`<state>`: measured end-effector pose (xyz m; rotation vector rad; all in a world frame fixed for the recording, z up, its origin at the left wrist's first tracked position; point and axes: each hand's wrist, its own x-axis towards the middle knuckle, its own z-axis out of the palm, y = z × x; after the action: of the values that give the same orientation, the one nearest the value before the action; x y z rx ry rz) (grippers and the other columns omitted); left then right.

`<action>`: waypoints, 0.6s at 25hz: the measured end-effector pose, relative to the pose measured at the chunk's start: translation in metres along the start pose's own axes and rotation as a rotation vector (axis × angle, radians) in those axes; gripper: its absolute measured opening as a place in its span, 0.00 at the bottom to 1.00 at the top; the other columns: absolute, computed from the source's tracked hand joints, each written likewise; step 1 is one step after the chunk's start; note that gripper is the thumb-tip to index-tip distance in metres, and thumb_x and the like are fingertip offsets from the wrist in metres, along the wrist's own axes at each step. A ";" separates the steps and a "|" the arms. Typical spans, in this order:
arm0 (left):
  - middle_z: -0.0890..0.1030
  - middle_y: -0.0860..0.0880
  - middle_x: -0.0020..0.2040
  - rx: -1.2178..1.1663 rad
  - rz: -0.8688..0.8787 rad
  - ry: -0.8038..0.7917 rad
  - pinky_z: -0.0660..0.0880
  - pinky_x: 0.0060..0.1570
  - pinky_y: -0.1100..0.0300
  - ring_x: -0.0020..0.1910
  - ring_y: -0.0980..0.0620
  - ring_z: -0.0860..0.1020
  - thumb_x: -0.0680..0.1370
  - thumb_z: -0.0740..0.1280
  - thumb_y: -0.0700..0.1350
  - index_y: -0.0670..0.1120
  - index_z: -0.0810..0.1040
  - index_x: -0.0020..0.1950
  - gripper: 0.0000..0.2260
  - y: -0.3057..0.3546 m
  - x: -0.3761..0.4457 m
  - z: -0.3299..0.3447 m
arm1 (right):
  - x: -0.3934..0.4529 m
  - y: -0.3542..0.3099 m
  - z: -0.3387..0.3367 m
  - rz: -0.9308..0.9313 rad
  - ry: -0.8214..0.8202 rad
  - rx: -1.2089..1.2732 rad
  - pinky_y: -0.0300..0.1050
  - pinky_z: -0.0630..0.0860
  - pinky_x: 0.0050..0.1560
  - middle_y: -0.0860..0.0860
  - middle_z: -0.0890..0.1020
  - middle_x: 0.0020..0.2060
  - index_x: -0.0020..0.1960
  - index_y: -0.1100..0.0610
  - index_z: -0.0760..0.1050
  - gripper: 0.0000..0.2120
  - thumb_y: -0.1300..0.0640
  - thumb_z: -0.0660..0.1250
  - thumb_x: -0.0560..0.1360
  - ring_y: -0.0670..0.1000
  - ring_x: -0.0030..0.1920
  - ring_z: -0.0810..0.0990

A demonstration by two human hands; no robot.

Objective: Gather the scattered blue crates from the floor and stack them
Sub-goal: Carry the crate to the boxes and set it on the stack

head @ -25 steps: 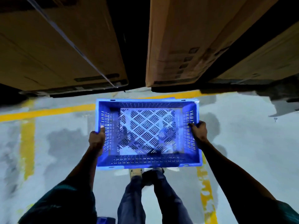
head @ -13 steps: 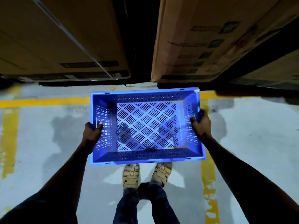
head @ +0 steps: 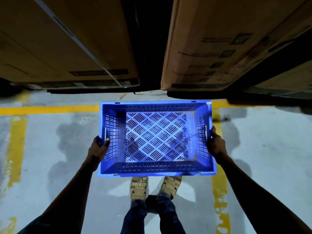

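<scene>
The left hand point(head: 99, 147) grips the crate's point(head: 156, 138) short wall at nine o'clock, thumb hooked over the rim and fingers curled outside. The right hand point(head: 215, 143) clamps the opposite wall at three o'clock, fingers wrapped round the rim by the handle slot. Between them the blue crate hangs level and empty, open side up, above the floor point(head: 50, 149), with the feet point(head: 154, 187) showing just past its near edge at six o'clock.

Over the last second the crate has drifted slightly toward twelve o'clock, nearer the boxes point(head: 219, 48), and both feet have come into view beneath it, side by side. My reading is that the walk has slowed to a stop.

No stack or second crate is in view, so this one is gathered but not yet placed; the drop spot remains to be found.
</scene>
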<state>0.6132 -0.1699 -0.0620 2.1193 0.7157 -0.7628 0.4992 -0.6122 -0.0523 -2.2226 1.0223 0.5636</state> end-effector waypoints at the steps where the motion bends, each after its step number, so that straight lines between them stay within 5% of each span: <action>1: 0.74 0.43 0.43 0.028 -0.006 0.030 0.69 0.41 0.52 0.41 0.41 0.73 0.77 0.67 0.58 0.45 0.70 0.52 0.17 0.001 -0.002 0.002 | 0.000 -0.002 -0.002 -0.003 -0.026 -0.006 0.55 0.71 0.51 0.69 0.78 0.59 0.79 0.58 0.53 0.30 0.66 0.55 0.78 0.71 0.55 0.77; 4: 0.76 0.36 0.52 0.114 -0.037 0.123 0.72 0.47 0.49 0.53 0.35 0.77 0.79 0.67 0.52 0.40 0.67 0.61 0.20 0.001 -0.009 0.006 | 0.000 -0.008 0.001 -0.033 -0.081 -0.048 0.51 0.69 0.45 0.69 0.81 0.54 0.79 0.58 0.49 0.33 0.68 0.55 0.76 0.71 0.52 0.78; 10: 0.77 0.34 0.60 0.119 -0.064 0.108 0.74 0.52 0.47 0.56 0.35 0.77 0.78 0.70 0.50 0.40 0.65 0.66 0.24 0.005 0.001 -0.022 | -0.019 -0.020 0.026 -0.056 -0.127 0.032 0.46 0.67 0.35 0.66 0.81 0.48 0.80 0.52 0.42 0.39 0.70 0.56 0.75 0.62 0.37 0.76; 15: 0.78 0.36 0.58 0.090 -0.051 0.085 0.75 0.51 0.48 0.48 0.42 0.78 0.77 0.70 0.48 0.41 0.66 0.67 0.23 0.002 -0.007 -0.023 | -0.024 -0.022 0.025 -0.081 0.054 0.063 0.48 0.65 0.38 0.68 0.82 0.51 0.78 0.58 0.55 0.33 0.69 0.58 0.75 0.69 0.47 0.79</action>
<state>0.6166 -0.1545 -0.0440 2.2332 0.7967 -0.7479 0.4990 -0.5713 -0.0475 -2.2228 0.9588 0.4321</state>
